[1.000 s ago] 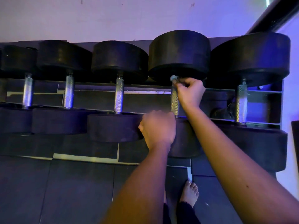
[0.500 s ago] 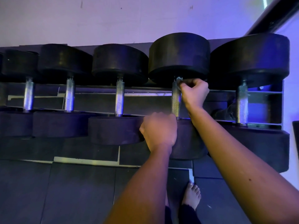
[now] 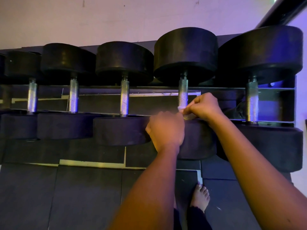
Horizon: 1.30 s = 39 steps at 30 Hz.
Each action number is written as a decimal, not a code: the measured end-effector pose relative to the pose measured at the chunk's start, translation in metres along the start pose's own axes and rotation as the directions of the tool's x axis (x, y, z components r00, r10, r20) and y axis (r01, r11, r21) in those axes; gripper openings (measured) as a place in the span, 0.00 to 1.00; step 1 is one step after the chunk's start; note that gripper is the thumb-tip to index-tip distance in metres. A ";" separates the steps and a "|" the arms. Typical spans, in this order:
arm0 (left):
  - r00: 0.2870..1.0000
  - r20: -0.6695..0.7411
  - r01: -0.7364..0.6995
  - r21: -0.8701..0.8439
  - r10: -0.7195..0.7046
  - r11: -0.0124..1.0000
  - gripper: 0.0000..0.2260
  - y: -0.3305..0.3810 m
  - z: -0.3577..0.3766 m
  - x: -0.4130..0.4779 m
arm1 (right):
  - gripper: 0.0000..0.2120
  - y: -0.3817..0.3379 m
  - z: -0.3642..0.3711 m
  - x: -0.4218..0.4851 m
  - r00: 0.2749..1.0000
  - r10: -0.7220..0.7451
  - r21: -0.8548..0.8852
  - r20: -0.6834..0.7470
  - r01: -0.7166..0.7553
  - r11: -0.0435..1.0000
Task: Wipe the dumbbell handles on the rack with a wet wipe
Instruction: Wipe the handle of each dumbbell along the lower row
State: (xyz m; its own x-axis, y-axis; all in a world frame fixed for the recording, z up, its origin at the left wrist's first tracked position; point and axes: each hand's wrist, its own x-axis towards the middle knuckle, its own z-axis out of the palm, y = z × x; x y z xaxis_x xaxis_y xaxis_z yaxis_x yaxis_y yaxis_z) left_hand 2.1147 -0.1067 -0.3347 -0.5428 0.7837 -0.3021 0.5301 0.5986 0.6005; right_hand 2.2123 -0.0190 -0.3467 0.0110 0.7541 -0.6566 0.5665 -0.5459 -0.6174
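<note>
Pinches wet wipe point(image 3: 181, 108) round the handle point(image 3: 183, 90) with right grip point(image 3: 205, 107) to scrub it, bracing curled left grip point(image 3: 166, 130) just beside, seemingly steadying the dumbbell head point(image 3: 199, 140), its hold untellable.

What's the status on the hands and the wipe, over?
Right hand pinches wet wipe low on dumbbell handle. Left hand curled at its base, grip hidden. Nothing blocking.

Gym, black dumbbells point(image 3: 124, 63) lined on a rack point(image 3: 279, 88), dark rubber floor mats point(image 3: 83, 196)

left hand point(image 3: 166, 128): blurred | wet wipe point(image 3: 181, 108): mostly hidden in right hand point(image 3: 205, 106) | handle point(image 3: 183, 90): lower end covered
</note>
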 end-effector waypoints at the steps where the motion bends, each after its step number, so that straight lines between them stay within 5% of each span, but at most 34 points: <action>1: 1.000 -0.003 0.000 0.001 0.000 1.000 0.16 0.000 0.000 0.000 | 0.11 -0.003 -0.001 -0.001 1.000 0.006 0.002 0.018 -0.006 1.000; 10: 1.000 -0.011 0.000 0.005 0.000 1.000 0.11 -0.002 0.000 0.001 | 0.08 -0.001 0.002 0.004 0.997 -0.005 -0.121 -0.073 -0.004 0.993; 17: 1.000 -0.005 0.017 -0.007 -0.017 1.000 0.13 0.000 0.000 0.000 | 0.09 0.007 0.001 0.012 0.945 0.099 0.436 -0.312 0.050 0.898; 20: 1.000 -0.005 0.020 -0.011 -0.020 1.000 0.11 0.000 -0.001 0.000 | 0.06 -0.003 -0.004 0.028 0.920 0.091 0.480 -0.381 0.113 0.870; 29: 1.000 -0.017 0.020 -0.006 -0.020 1.000 0.15 0.003 -0.001 -0.001 | 0.05 -0.007 0.004 0.029 0.957 -0.093 0.094 -0.276 0.123 0.988; 34: 1.000 -0.011 0.023 -0.001 -0.023 1.000 0.12 0.002 -0.001 -0.001 | 0.05 0.013 0.000 0.011 0.998 -0.049 -0.024 -0.047 0.048 0.999; 39: 1.000 -0.005 0.016 -0.004 -0.016 1.000 0.11 0.002 -0.001 0.000 | 0.09 0.000 -0.011 0.019 0.981 0.003 0.284 -0.196 0.054 0.957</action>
State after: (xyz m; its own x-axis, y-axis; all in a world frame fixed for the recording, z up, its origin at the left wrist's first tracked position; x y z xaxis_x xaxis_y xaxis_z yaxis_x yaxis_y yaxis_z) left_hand 2.1147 -0.1062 -0.3326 -0.5544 0.7732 -0.3079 0.5190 0.6104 0.5984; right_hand 2.2211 -0.0008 -0.3545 0.1744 0.8095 -0.5606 0.3085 -0.5856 -0.7496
